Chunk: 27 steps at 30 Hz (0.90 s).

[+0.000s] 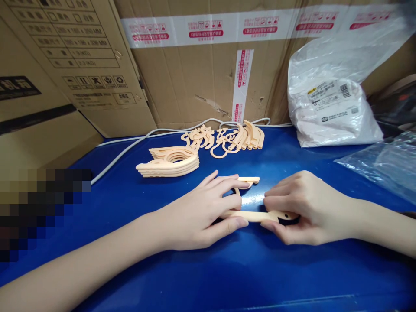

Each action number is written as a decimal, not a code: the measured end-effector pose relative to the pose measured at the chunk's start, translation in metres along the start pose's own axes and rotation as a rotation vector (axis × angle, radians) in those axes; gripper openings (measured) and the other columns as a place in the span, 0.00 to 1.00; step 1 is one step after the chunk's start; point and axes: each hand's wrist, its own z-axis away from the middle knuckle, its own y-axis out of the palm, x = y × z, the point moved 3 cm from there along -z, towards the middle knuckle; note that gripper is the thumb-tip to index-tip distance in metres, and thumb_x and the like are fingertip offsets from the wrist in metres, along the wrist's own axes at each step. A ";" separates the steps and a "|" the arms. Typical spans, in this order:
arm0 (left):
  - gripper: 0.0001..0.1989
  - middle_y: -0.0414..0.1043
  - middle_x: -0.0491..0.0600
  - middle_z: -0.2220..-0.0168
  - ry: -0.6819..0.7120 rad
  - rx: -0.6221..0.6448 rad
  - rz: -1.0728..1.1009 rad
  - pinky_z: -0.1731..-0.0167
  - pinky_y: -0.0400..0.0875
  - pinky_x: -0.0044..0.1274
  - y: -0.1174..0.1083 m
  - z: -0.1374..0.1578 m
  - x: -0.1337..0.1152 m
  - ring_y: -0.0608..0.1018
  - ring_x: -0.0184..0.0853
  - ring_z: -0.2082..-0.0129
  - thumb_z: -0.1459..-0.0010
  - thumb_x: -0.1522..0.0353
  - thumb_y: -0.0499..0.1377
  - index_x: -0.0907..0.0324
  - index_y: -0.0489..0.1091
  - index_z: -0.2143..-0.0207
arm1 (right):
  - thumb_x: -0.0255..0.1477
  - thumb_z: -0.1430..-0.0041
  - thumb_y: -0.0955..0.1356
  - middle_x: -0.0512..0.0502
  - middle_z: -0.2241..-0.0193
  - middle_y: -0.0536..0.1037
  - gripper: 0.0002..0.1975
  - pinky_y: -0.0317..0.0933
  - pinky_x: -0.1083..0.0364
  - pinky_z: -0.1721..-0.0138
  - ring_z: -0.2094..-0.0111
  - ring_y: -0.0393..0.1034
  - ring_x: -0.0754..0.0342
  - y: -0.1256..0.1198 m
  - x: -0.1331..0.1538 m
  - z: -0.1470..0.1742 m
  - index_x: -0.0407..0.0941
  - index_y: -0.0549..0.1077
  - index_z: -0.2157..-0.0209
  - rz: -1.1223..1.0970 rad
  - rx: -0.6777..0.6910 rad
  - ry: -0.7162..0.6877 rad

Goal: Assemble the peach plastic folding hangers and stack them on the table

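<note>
A beige plastic folding hanger (251, 216) lies low over the blue table, between my two hands. My left hand (211, 208) is closed on its left part, thumb along the near edge and fingers over the top. At the right end my right hand (302, 208) pinches the piece with a small dark hole, fingers curled and thumb below. Part of the hanger, with a thin bar sticking out beyond my left fingers, is hidden under that hand. Behind my left hand sits a neat stack of folded beige hangers (182, 167).
Loose beige hooks (219, 149) and curved hanger arms (248, 136) lie in a heap at the back. A white cable (126, 151) runs behind them. Cardboard boxes (195, 73) wall the rear and left. A white plastic bag (334, 108) and clear film (386, 160) are at right.
</note>
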 end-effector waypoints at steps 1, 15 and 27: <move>0.09 0.60 0.52 0.38 -0.018 -0.011 0.013 0.35 0.47 0.44 0.000 0.000 0.000 0.58 0.42 0.35 0.32 0.64 0.49 0.57 0.66 0.63 | 0.34 0.40 0.64 0.56 0.85 0.60 0.16 0.41 0.56 0.77 0.82 0.48 0.61 0.000 0.001 0.000 0.45 0.61 0.80 -0.008 0.002 -0.008; 0.12 0.65 0.52 0.44 -0.106 -0.221 0.123 0.46 0.67 0.27 -0.004 -0.004 0.013 0.71 0.36 0.45 0.36 0.72 0.53 0.56 0.75 0.56 | 0.47 0.38 0.63 0.54 0.83 0.65 0.24 0.46 0.55 0.70 0.78 0.54 0.58 -0.003 -0.001 -0.004 0.44 0.63 0.79 -0.149 0.018 -0.067; 0.16 0.72 0.51 0.49 -0.125 -0.371 0.081 0.47 0.67 0.27 -0.009 -0.003 0.023 0.74 0.36 0.48 0.42 0.69 0.61 0.60 0.69 0.51 | 0.46 0.38 0.65 0.52 0.76 0.68 0.19 0.48 0.55 0.67 0.73 0.58 0.57 -0.006 -0.001 -0.007 0.44 0.68 0.72 -0.093 0.040 -0.035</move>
